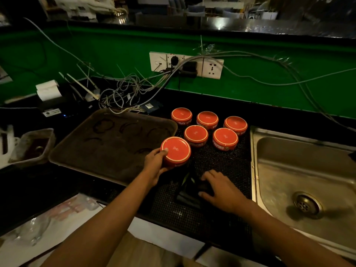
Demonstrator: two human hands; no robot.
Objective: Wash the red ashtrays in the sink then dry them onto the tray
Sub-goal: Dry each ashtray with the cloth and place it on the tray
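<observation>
A bar's back counter; steel sink (300, 182), branded ashtrays (207, 119), serving tray (107, 145).

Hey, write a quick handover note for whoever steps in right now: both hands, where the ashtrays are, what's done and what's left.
Left hand grips one round red ashtray, upside down, at the right edge of the brown rectangular tray.
Right hand rests on a dark cloth on the black mesh mat.
Five more red ashtrays sit upside down on the mat, beside the steel sink.
Done: none is set down inside the tray yet.
Left: probably dry each and move all six onto the tray.
</observation>
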